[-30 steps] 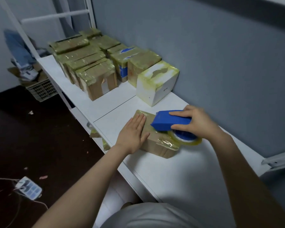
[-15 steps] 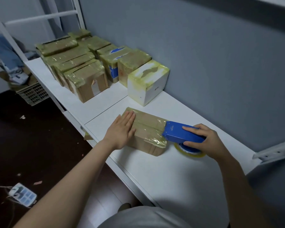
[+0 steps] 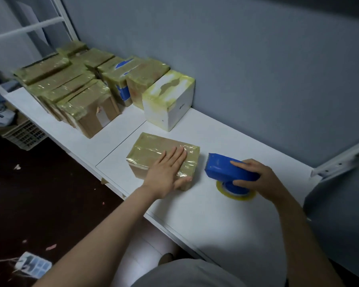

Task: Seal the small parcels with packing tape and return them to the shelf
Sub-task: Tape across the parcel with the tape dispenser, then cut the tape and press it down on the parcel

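A small brown cardboard parcel (image 3: 153, 149), covered in clear yellowish tape, lies flat on the white shelf (image 3: 205, 208). My left hand (image 3: 167, 172) rests palm down on its near right part, fingers spread flat, thumb against its front side. To the right, my right hand (image 3: 255, 179) grips a blue tape dispenser (image 3: 224, 169) standing on the shelf, clear of the parcel, with its yellowish tape roll (image 3: 234, 192) beneath.
Several taped parcels (image 3: 79, 96) stand in rows at the shelf's far left, with a white taped box (image 3: 170, 102) nearest against the grey wall. A metal bracket (image 3: 340, 160) juts out at right. A plastic crate (image 3: 25, 133) and a power strip (image 3: 33, 266) sit on the dark floor.
My right hand drew the tape dispenser off the parcel's right end and set it apart on the shelf. My left hand slid rightwards across the parcel's top.
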